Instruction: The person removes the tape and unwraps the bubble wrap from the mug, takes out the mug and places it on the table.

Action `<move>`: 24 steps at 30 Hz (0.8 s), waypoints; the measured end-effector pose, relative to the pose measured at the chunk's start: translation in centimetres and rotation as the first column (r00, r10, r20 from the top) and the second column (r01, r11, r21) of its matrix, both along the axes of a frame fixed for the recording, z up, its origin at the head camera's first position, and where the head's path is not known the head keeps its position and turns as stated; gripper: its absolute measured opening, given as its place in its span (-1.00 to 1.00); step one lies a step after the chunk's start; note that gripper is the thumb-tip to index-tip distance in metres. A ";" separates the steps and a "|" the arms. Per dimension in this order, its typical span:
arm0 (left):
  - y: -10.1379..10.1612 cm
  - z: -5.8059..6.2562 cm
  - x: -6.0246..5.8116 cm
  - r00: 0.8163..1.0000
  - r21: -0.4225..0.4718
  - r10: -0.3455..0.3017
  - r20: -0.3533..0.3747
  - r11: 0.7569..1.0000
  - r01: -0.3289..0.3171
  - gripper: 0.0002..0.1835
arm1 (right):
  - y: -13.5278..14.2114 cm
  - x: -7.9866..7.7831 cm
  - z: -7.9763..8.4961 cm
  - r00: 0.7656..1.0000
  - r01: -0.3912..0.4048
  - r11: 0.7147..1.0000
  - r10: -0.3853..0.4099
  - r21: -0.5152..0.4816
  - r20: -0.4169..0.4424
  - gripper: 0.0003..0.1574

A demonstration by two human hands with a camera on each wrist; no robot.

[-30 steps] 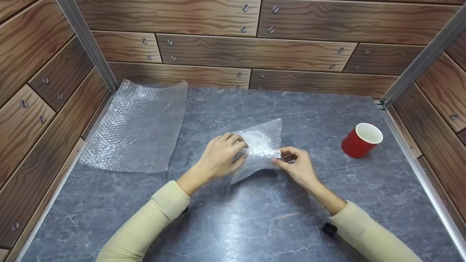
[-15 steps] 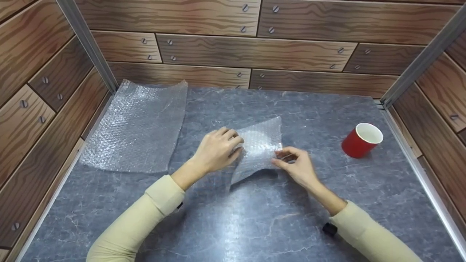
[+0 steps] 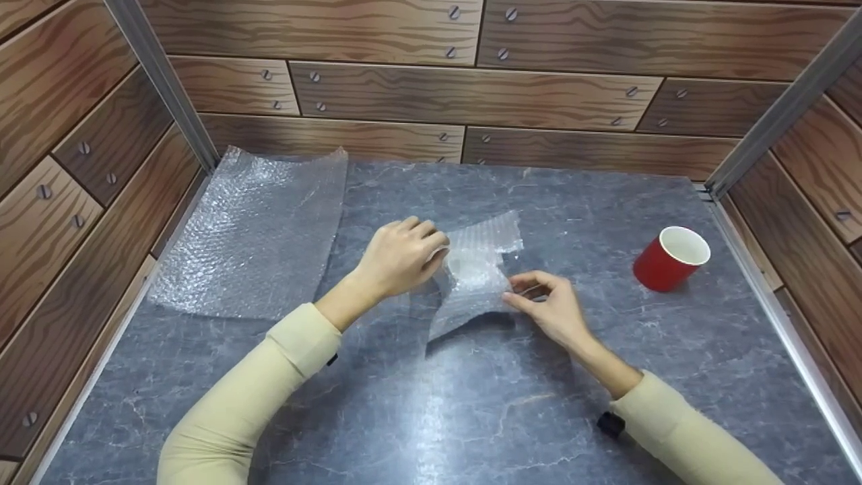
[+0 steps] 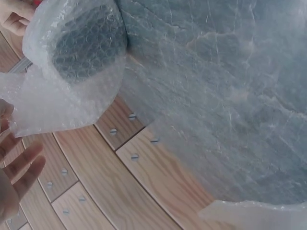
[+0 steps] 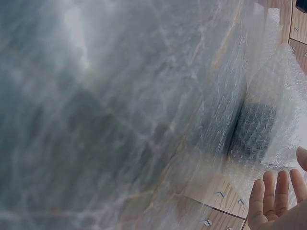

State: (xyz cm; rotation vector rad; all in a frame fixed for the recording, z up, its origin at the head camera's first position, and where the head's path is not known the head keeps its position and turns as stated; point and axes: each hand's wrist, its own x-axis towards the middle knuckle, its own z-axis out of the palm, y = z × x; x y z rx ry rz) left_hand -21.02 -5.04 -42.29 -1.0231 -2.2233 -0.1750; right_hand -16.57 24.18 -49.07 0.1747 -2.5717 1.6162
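Grey marbled surface (image 3: 586, 209): bubble-wrap piece (image 3: 473, 268), one edge pinched by left hand (image 3: 402, 257); right hand (image 3: 551, 306) at opposite edge, grip unclear; red mug (image 3: 658, 268), at right.

Site: I read a small enclosed work set-up, lab or workshop; which, I can't tell. Evidence: a grey marble-look table (image 3: 505, 404); walls (image 3: 431, 98) in plank pattern behind it and along both its sides, with screws (image 3: 314, 77) seemingly printed; metal posts (image 3: 165, 87) at the table's far corners.
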 end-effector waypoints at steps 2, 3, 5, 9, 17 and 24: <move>0.0 0.1 -0.3 1.000 0.009 0.000 -0.013 1.000 0.000 -0.93 | 0.0 0.0 0.0 1.000 0.003 1.000 -0.003 -0.007 -0.001 -0.68; -0.1 0.2 -0.5 1.000 0.013 0.002 -0.018 1.000 -0.001 -0.93 | 0.0 0.0 0.0 1.000 0.005 1.000 -0.005 -0.006 -0.003 -0.68; -0.1 0.3 -0.8 1.000 0.018 0.007 -0.021 1.000 -0.006 -0.92 | -0.1 0.0 0.0 1.000 0.006 1.000 -0.006 -0.006 -0.002 -0.68; -0.1 0.6 -1.4 1.000 0.021 0.017 -0.025 1.000 -0.016 -0.90 | -0.1 0.0 0.0 1.000 0.007 1.000 -0.007 -0.013 -0.005 -0.69; -0.3 0.8 -2.3 0.999 0.028 0.053 -0.011 0.998 -0.053 -0.88 | -0.1 0.1 0.1 1.000 0.000 1.000 0.000 -0.013 0.008 -0.68; -0.8 1.1 -3.3 0.997 0.084 0.079 -0.021 0.994 -0.077 -0.87 | -0.1 0.2 0.2 1.000 -0.004 1.000 0.004 -0.009 -0.004 -0.70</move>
